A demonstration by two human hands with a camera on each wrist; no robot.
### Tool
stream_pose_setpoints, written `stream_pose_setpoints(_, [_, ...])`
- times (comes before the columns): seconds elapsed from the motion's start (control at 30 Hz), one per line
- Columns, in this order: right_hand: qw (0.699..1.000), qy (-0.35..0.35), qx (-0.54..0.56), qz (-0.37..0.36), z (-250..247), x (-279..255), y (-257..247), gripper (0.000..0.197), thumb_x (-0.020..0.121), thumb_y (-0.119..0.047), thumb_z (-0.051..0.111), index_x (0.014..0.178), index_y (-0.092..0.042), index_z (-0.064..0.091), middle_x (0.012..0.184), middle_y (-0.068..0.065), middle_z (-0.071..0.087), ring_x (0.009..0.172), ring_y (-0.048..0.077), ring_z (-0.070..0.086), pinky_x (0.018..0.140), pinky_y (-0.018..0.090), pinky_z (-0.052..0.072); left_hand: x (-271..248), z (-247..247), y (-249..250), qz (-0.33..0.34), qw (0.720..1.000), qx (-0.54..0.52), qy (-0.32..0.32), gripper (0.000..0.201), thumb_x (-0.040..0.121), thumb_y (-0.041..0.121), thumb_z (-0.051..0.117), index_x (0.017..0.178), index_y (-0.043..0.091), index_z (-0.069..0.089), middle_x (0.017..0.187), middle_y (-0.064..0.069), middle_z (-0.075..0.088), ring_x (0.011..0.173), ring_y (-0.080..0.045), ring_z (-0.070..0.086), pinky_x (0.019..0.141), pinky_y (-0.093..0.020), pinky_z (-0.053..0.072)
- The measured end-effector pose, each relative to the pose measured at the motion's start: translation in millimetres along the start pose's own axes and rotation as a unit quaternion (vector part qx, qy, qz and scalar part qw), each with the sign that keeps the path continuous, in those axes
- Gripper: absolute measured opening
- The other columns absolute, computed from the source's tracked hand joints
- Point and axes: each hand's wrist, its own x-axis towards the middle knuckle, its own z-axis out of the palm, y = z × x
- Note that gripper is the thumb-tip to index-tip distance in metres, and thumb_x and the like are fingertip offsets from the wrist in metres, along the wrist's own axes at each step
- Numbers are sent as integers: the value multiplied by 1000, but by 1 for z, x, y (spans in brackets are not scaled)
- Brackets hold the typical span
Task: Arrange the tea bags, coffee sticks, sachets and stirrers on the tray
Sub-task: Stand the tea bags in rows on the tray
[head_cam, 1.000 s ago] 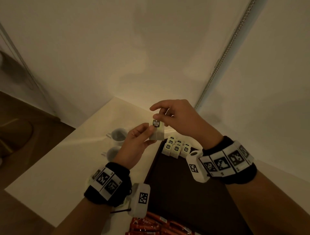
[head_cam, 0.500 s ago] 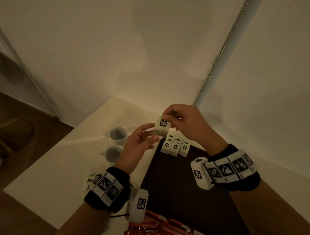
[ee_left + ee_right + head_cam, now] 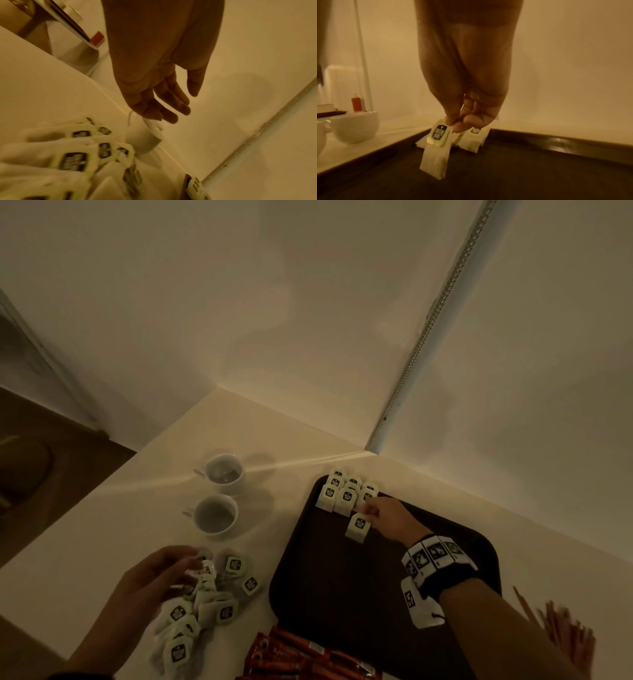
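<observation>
A dark brown tray [image 3: 342,594] lies on the pale table, with several tea bags [image 3: 346,494] lined up in its far left corner. My right hand [image 3: 371,513] pinches one tea bag [image 3: 358,527] by its tag just in front of those rows; in the right wrist view the tea bag [image 3: 436,146] hangs from my thumb and finger with its lower end at the tray floor [image 3: 522,175]. My left hand [image 3: 178,563] hovers with straight fingers over a loose pile of tea bags [image 3: 202,607] left of the tray. The left hand [image 3: 164,105] holds nothing in its wrist view.
Two white cups [image 3: 219,494] stand on the table left of the tray. Red coffee sticks [image 3: 301,655] lie at the near edge, and thin wooden stirrers [image 3: 561,628] at the far right. Walls meet in a corner just behind the tray.
My right hand took the tea bag from the left hand and lowered it onto the tray by the rows. My left hand dropped back to the loose pile.
</observation>
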Motion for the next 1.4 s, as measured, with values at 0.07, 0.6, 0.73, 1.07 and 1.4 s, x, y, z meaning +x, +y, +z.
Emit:
stream_pose_setpoints(0.07, [1000, 17, 9, 14, 5, 9, 8, 12, 90, -8, 57, 101, -9, 63, 105, 9, 63, 89, 14, 57, 79, 24, 45, -5, -15, -12, -28, 999, 1, 21, 17, 93, 2, 49, 96, 3, 66, 88, -19, 70, 69, -22, 64, 61, -25, 53])
stream_pose_setpoints(0.6, [989, 137, -35, 46, 7, 49, 15, 14, 87, -12, 59, 101, -9, 58, 105, 11, 58, 98, 27, 56, 83, 34, 44, -28, -54, -30, -135, 986, -18, 95, 21, 98, 7, 42, 98, 6, 63, 91, -14, 66, 78, -31, 59, 52, -22, 54])
stream_pose_setpoints(0.73, [988, 115, -14, -98, 34, 24, -38, 21, 85, -18, 63, 106, -12, 60, 110, 7, 56, 103, 23, 52, 91, 35, 44, -37, -49, -29, -110, 991, -9, 74, 21, 97, 7, 42, 101, 6, 63, 94, -17, 66, 81, -32, 60, 55, -22, 54])
stream_pose_setpoints(1.07, [915, -165, -205, -305, 142, -2, -138, 104, 59, -34, 86, 144, -22, 26, 145, 3, 33, 129, 26, 34, 107, 45, 33, -24, -21, -36, -14, 979, 203, 23, 15, 92, 9, 59, 88, 22, 66, 86, -3, 70, 68, -12, 62, 53, -13, 44])
stream_pose_setpoints(1.4, [952, -98, -172, -235, 166, -1, -156, 50, 87, -25, 62, 132, -13, 42, 130, 10, 42, 120, 30, 39, 99, 43, 39, -2, 14, -39, 54, 931, 362, -6, 8, 88, 19, 62, 95, 22, 63, 89, 5, 61, 69, 1, 49, 63, -14, 34])
